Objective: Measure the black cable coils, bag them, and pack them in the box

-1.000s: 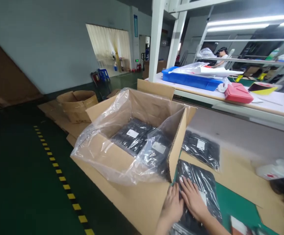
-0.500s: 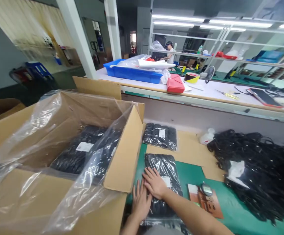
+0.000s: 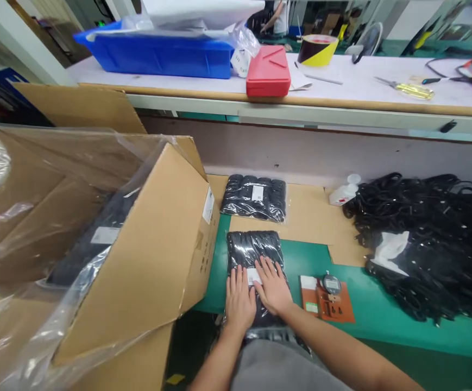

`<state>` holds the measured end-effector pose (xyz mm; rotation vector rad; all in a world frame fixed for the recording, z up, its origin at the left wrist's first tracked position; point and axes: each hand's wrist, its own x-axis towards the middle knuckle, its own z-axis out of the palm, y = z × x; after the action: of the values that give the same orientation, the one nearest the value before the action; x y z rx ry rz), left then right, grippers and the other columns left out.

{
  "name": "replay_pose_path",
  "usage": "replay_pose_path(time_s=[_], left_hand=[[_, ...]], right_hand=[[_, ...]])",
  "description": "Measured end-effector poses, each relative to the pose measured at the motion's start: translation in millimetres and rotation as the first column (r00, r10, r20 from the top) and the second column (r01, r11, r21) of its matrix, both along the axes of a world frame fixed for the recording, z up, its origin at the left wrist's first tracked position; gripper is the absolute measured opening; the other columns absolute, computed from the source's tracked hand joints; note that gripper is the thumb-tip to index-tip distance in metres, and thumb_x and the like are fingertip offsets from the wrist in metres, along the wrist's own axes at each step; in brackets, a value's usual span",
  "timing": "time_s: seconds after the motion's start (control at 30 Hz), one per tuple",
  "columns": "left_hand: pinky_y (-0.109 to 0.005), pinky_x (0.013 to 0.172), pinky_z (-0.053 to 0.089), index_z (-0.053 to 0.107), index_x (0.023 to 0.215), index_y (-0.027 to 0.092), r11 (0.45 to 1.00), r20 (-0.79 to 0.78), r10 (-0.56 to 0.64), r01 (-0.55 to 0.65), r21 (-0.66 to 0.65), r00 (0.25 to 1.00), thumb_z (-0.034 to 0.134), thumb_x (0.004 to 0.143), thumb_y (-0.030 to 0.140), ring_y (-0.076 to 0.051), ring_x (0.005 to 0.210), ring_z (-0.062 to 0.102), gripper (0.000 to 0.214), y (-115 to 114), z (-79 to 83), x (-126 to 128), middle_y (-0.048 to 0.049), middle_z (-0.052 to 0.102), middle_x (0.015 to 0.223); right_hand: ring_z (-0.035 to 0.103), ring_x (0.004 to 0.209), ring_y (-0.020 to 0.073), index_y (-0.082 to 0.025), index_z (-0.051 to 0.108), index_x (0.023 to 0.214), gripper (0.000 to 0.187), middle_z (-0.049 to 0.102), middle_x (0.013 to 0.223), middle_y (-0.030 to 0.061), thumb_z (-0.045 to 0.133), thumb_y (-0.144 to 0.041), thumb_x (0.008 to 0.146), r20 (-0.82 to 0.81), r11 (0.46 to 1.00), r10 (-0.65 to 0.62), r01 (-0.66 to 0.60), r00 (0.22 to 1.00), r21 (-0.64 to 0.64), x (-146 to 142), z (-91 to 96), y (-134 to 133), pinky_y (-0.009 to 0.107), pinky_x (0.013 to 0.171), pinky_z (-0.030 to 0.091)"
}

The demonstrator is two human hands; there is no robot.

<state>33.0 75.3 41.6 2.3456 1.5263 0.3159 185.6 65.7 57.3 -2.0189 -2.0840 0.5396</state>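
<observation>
A clear plastic bag packed with black coiled items [image 3: 256, 245] lies at the front edge of the green bench, partly overhanging it. My left hand [image 3: 239, 300] rests flat on its left side, fingers stretched out. On its right side, my right hand [image 3: 273, 288] lies flat with fingers spread. A white label [image 3: 253, 277] shows between the two hands. Behind it lies a second bag of black coils [image 3: 254, 199], with its own white label. To the left stands a cardboard box [image 3: 138, 255] lined with clear plastic, holding another labelled black bag [image 3: 85, 247].
A pile of black cables [image 3: 435, 244] covers the bench's right side, beside a white bottle [image 3: 345, 191]. A dial gauge [image 3: 331, 283] sits on an orange board. The shelf above carries a blue tray [image 3: 166, 57], a red case [image 3: 268, 73] and striped tape [image 3: 318, 50].
My view has tilted down and turned right. My hands, close together before on the bag's left part, now lie apart on either side of the label, both still flat.
</observation>
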Motion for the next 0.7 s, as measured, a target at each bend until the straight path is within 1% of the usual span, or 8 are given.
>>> replay_pose_path(time_s=[0.13,0.27,0.37,0.47,0.53,0.6,0.67,0.7], left_hand=[[-0.051,0.118,0.022,0.024,0.152,0.014,1.0,0.002,-0.004,0.004,-0.006,1.0,0.035,0.098,0.028,-0.029,0.147,0.017,0.057,0.5,4.8,-2.1,-0.0118,0.024,0.159],[-0.052,0.118,0.021,0.025,0.151,0.013,0.999,0.02,-0.047,0.048,-0.024,0.999,0.035,0.098,0.03,-0.028,0.147,0.018,0.057,-7.7,12.6,-15.0,-0.0141,0.023,0.159],[-0.05,0.119,0.019,0.03,0.15,0.015,0.99,0.066,-0.108,0.113,-0.083,0.992,0.039,0.096,0.031,-0.026,0.147,0.02,0.056,-15.9,13.8,-22.2,-0.0118,0.027,0.158],[-0.05,0.12,0.015,0.034,0.148,0.015,0.978,0.149,-0.114,0.137,-0.157,0.982,0.041,0.095,0.03,-0.026,0.147,0.019,0.055,-17.2,12.6,-20.7,-0.012,0.028,0.158],[-0.05,0.12,0.011,0.035,0.147,0.016,0.969,0.222,-0.084,0.131,-0.208,0.971,0.043,0.094,0.03,-0.026,0.147,0.017,0.056,-16.7,14.0,-20.4,-0.0116,0.026,0.159],[-0.048,0.121,0.011,0.037,0.146,0.018,0.958,0.297,-0.018,0.102,-0.268,0.955,0.047,0.093,0.031,-0.026,0.148,0.016,0.056,-19.7,17.6,-27.9,-0.0098,0.025,0.159],[-0.047,0.12,0.016,0.036,0.146,0.019,0.936,0.356,0.106,0.027,-0.351,0.928,0.047,0.093,0.034,-0.026,0.147,0.018,0.056,-28.4,20.6,-45.5,-0.0106,0.025,0.16],[-0.048,0.119,0.021,0.035,0.146,0.018,0.913,0.374,0.188,-0.022,-0.406,0.908,0.044,0.094,0.035,-0.027,0.146,0.023,0.055,-34.7,20.7,-56.8,-0.0129,0.027,0.159]], right_hand=[[0.016,0.148,0.0281,-0.019,0.024,0.152,0.056,0.021,0.16,0.0093,0.032,-0.039,0.1,-0.025,1.0,0.009,-0.009,1.0,0.002,3.5,2.9,-0.9,0.052,0.118,0.011],[0.018,0.147,0.0261,-0.018,0.03,0.151,0.053,0.023,0.159,0.0085,0.029,-0.038,0.101,-0.076,1.0,-0.015,0.016,0.997,0.016,12.8,5.3,-21.6,0.049,0.118,0.012],[0.017,0.147,0.0283,-0.017,0.031,0.15,0.055,0.024,0.159,0.0102,0.035,-0.038,0.1,-0.125,0.998,-0.068,0.07,0.99,0.006,15.5,4.5,-40.8,0.051,0.118,0.01],[0.017,0.147,0.0289,-0.018,0.033,0.149,0.055,0.024,0.159,0.0098,0.04,-0.036,0.098,-0.184,0.992,-0.127,0.129,0.975,0.0,13.3,2.5,-47.1,0.052,0.118,0.007],[0.018,0.147,0.0278,-0.022,0.036,0.148,0.055,0.026,0.159,0.0065,0.044,-0.036,0.096,-0.232,0.985,-0.169,0.174,0.958,0.001,12.5,0.9,-46.9,0.051,0.119,0.008],[0.022,0.146,0.0266,-0.023,0.04,0.145,0.052,0.03,0.157,0.0054,0.045,-0.038,0.095,-0.283,0.968,-0.244,0.253,0.927,-0.008,13.5,-1.0,-51.0,0.049,0.119,0.015],[0.026,0.144,0.028,-0.018,0.042,0.143,0.049,0.034,0.155,0.0111,0.04,-0.037,0.098,-0.327,0.918,-0.385,0.395,0.863,-0.04,15.2,-3.4,-64.5,0.049,0.117,0.022],[0.029,0.142,0.0298,-0.015,0.042,0.142,0.047,0.036,0.153,0.0151,0.036,-0.036,0.099,-0.346,0.875,-0.471,0.479,0.811,-0.07,16.0,-4.9,-74.5,0.051,0.115,0.025]])
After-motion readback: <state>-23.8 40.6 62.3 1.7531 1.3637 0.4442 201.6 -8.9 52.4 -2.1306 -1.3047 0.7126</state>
